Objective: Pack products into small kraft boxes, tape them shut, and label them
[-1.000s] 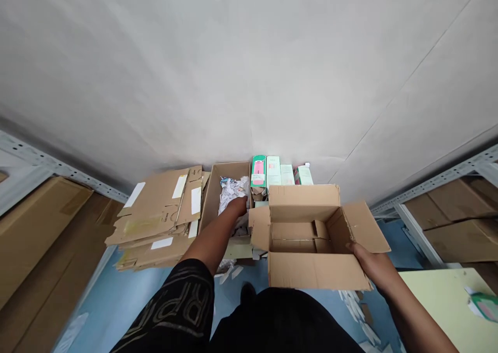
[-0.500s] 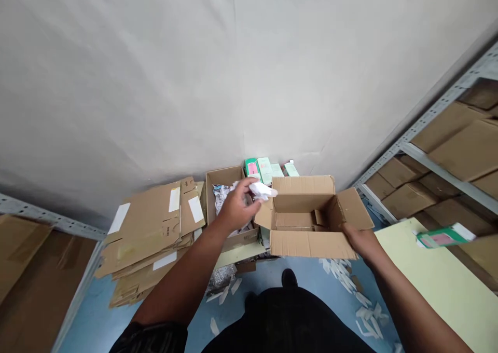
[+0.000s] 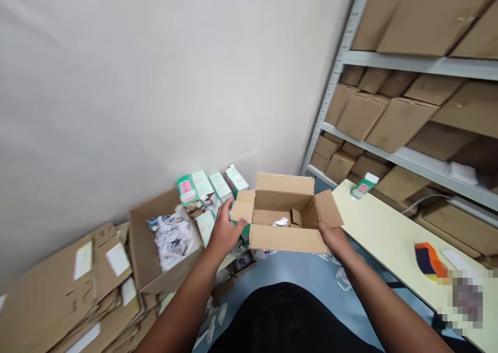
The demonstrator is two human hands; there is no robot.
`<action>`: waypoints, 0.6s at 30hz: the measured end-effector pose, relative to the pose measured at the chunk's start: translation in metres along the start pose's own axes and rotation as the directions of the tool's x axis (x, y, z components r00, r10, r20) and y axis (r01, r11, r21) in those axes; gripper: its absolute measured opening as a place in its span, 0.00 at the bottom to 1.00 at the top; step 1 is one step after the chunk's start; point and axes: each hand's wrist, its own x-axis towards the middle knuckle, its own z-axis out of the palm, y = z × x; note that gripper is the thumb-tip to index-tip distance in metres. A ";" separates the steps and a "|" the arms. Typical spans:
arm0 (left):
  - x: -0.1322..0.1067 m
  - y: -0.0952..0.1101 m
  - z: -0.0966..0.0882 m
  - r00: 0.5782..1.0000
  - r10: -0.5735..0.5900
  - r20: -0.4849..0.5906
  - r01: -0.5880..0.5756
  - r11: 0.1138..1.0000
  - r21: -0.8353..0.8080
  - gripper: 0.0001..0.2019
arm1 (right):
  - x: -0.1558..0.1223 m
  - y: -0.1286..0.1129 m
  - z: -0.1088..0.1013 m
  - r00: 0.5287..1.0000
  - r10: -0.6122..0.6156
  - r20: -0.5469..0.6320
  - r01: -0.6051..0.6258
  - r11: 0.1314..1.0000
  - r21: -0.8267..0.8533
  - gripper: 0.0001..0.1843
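Left hand (image 3: 222, 234): thumb and fingers spread apart at the left flap of the open carton (image 3: 288, 239); cannot tell whether they grip it
Right hand (image 3: 333, 240): fingers closed on the carton's right end
Open carton: held up between both hands, flaps folded outward
White paper (image 3: 280, 221): crumpled, inside the open carton
Paper-filled box (image 3: 140, 233): left of the left hand, beside flattened cardboard (image 3: 58, 290)
Table (image 3: 383, 215): right of the right hand

Left grip (image 3: 224, 233) half spread, right grip (image 3: 332, 237) curled
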 end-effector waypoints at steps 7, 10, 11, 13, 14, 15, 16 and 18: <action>-0.003 0.023 0.187 0.872 -0.261 0.415 0.386 0.888 -0.252 0.22 | 0.019 0.100 -0.103 0.953 0.274 -0.132 -0.260 0.959 0.113 0.19; 0.000 0.040 0.261 0.808 -0.335 0.484 0.477 0.854 -0.205 0.19 | 0.027 0.138 -0.145 0.905 0.383 -0.186 -0.353 0.919 0.173 0.22; 0.002 0.046 0.283 0.791 -0.348 0.503 0.495 0.848 -0.191 0.18 | 0.030 0.149 -0.158 0.888 0.417 -0.192 -0.381 0.903 0.197 0.23; 0.008 0.056 0.322 0.776 -0.320 0.543 0.486 0.852 -0.193 0.19 | 0.035 0.168 -0.182 0.858 0.473 -0.198 -0.423 0.871 0.248 0.24; 0.011 0.061 0.341 0.774 -0.287 0.564 0.470 0.857 -0.210 0.20 | 0.037 0.177 -0.193 0.843 0.497 -0.207 -0.438 0.857 0.273 0.24; 0.015 0.065 0.358 0.769 -0.253 0.587 0.459 0.858 -0.231 0.22 | 0.040 0.186 -0.203 0.826 0.518 -0.222 -0.449 0.843 0.296 0.24; 0.019 0.069 0.374 0.755 -0.231 0.614 0.461 0.852 -0.246 0.23 | 0.043 0.195 -0.211 0.811 0.534 -0.242 -0.454 0.833 0.316 0.24; 0.029 0.074 0.406 0.706 -0.250 0.662 0.515 0.823 -0.239 0.26 | 0.049 0.213 -0.224 0.780 0.559 -0.281 -0.457 0.816 0.353 0.25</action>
